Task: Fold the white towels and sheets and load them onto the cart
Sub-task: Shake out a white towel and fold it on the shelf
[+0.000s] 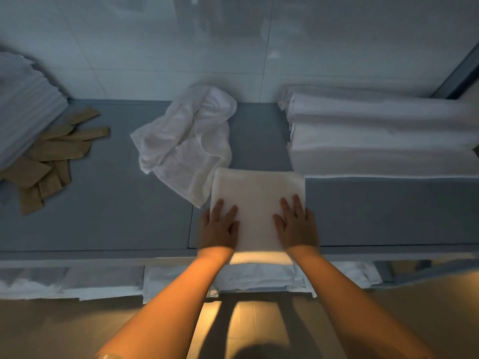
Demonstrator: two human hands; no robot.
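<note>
Head view looks down on a grey desk (pixel 103 216) with a white tiled wall behind it. A folded towel (pixel 258 203) lies at the near edge of the desk, about the middle, and its near end hangs a little over that edge. Both hands lie flat on it: the left hand (pixel 220 226) on its left side, the right hand (pixel 295 224) on its right side. The fingers (pixel 298 203) of both hands are straight and a little spread, pressing the cloth down; they pinch nothing.

The towel's long axis runs away from the person, toward the wall, so the fingers point along it. Both hands are equally near to it. I judge the next move is one more fold or lifting it to a pile.

Just beyond the towel's far left corner, touching it, lies a crumpled towel (pixel 184 143), not yet folded. To the right, along the far edge, stands a stack of folded linen (pixel 383 136), near the towel's far right corner. Free grey surface is open right of the towel. Brown paper packets (pixel 51 156) lie at the left.
</note>
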